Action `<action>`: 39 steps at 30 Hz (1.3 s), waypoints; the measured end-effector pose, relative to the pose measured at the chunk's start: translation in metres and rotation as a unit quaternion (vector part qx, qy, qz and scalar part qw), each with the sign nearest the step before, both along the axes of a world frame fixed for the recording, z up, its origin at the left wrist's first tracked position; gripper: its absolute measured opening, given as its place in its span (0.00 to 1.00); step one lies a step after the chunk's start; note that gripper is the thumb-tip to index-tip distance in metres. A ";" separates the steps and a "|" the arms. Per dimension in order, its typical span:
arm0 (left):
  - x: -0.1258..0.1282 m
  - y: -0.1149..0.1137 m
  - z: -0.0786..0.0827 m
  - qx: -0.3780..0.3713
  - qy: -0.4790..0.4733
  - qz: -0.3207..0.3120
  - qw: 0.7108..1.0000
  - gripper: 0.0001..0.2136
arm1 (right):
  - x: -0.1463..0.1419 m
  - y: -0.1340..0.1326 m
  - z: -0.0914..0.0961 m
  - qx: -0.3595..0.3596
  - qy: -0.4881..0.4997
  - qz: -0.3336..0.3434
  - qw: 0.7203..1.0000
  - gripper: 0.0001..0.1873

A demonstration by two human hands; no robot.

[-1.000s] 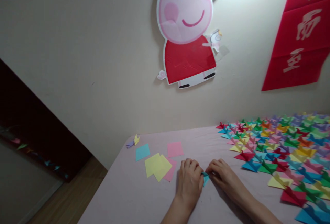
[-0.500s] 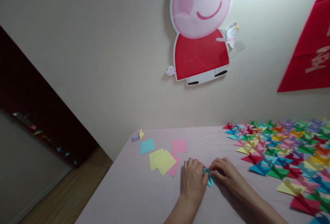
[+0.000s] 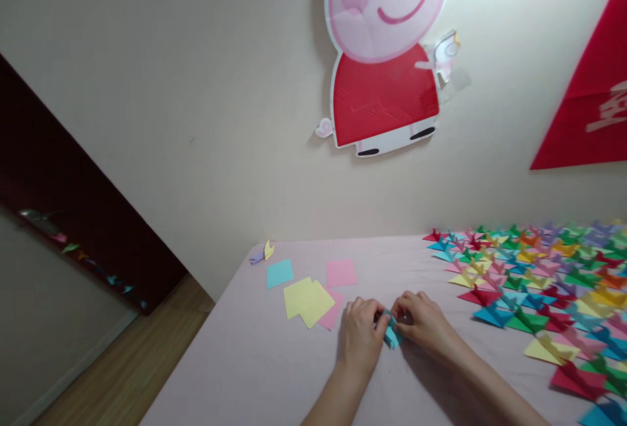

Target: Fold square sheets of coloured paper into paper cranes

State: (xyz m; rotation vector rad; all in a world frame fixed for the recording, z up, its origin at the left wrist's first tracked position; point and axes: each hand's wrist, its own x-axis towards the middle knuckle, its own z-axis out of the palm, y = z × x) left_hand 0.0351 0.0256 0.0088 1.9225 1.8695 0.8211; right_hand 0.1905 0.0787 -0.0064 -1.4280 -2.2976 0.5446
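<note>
A small folded piece of light-blue origami paper sits between my two hands, just above or on the pink cloth. My left hand pinches its left side with thumb and fingers. On the other side, the thumb and fingertips of my right hand close on its right edge. Part of the paper is covered by the fingers. Left of my hands lie flat square sheets: two overlapping yellow ones, a pink one partly beneath them, another pink square and a blue square.
Many colourful folded paper cranes stand in rows on the right of the pink-covered table. Two small folded pieces, yellow and purple, lie at its far left corner. A wall with a cartoon pig cutout rises behind.
The blue paper has turned and narrowed between my fingers. My left thumb has shifted up along it, and both hands still hold it in nearly the same place. The view has tilted slightly.
</note>
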 end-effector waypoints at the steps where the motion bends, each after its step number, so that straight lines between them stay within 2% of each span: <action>1: 0.000 0.000 -0.001 -0.002 -0.004 0.003 1.000 0.05 | -0.001 0.001 0.001 -0.002 -0.002 0.002 1.000 0.07; 9: -0.002 0.003 -0.006 -0.004 -0.042 -0.015 0.999 0.06 | -0.006 0.009 0.005 -0.023 -0.015 0.006 1.000 0.08; 17: -0.002 0.002 -0.006 -0.002 -0.029 -0.006 1.000 0.07 | 0.010 0.012 0.010 -0.060 0.036 0.072 0.995 0.09; 20: -0.002 0.001 -0.006 -0.001 -0.027 -0.009 1.000 0.07 | 0.009 0.011 0.004 -0.046 0.047 0.059 0.996 0.08; 25: -0.005 -0.001 -0.005 0.019 -0.037 -0.051 0.998 0.05 | 0.003 0.007 -0.005 -0.019 0.050 0.033 0.998 0.07; 28: -0.005 0.001 -0.006 0.027 -0.038 -0.060 0.997 0.04 | 0.001 0.003 -0.006 0.006 0.047 0.025 0.999 0.07; 34: -0.004 0.005 -0.008 0.041 -0.045 -0.053 0.997 0.08 | -0.004 -0.005 -0.003 0.039 0.045 0.035 0.998 0.07; 37: -0.003 0.004 -0.007 0.038 -0.095 -0.045 0.994 0.08 | -0.005 -0.006 0.001 0.053 0.084 0.046 0.994 0.10; 39: -0.001 0.003 -0.007 0.021 -0.180 -0.013 0.983 0.05 | -0.004 -0.004 0.003 0.081 0.135 0.043 0.987 0.11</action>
